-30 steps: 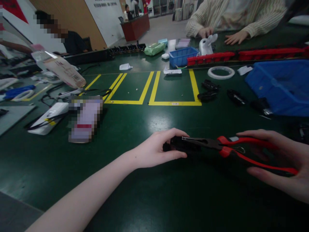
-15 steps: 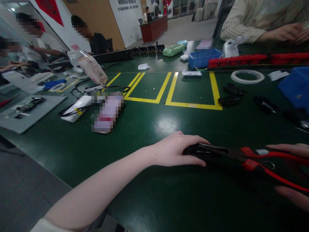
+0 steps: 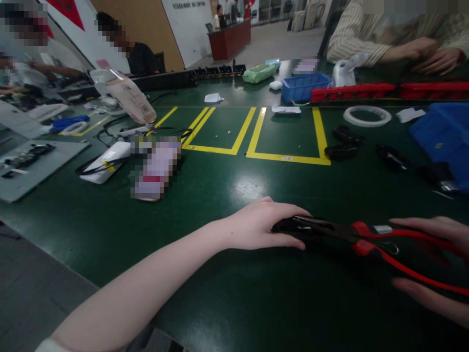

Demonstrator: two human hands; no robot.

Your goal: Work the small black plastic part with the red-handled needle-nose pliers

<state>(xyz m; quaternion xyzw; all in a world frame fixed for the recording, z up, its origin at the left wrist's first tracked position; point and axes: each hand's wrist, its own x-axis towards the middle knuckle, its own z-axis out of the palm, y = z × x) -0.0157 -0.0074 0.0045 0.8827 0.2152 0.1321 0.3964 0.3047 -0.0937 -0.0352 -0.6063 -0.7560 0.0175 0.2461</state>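
My left hand (image 3: 262, 227) is closed around a small black part (image 3: 287, 226) just above the green tabletop, with thumb and fingers on either side of it. Red-handled pliers (image 3: 361, 238) with long dark jaws reach in from the right, and their tips meet the black part. What exactly the jaws touch is too dark to make out. At the right edge my right hand (image 3: 436, 274) grips the pliers, whose red handles are spread apart. Several similar black parts (image 3: 391, 157) lie on the table beyond the pliers.
A blue bin (image 3: 445, 139) stands at the right, near a roll of white tape (image 3: 367, 116). Yellow tape lines (image 3: 289, 158) mark the table. A phone (image 3: 157, 168), a white power bank (image 3: 106, 164) and a tilted bottle (image 3: 130, 98) are at left. A co-worker's hands (image 3: 436, 56) rest opposite.
The camera view has swung left, so the scene sits farther right. Both hands keep their holds on the black part and the pliers. The co-worker's hands opposite have come together.
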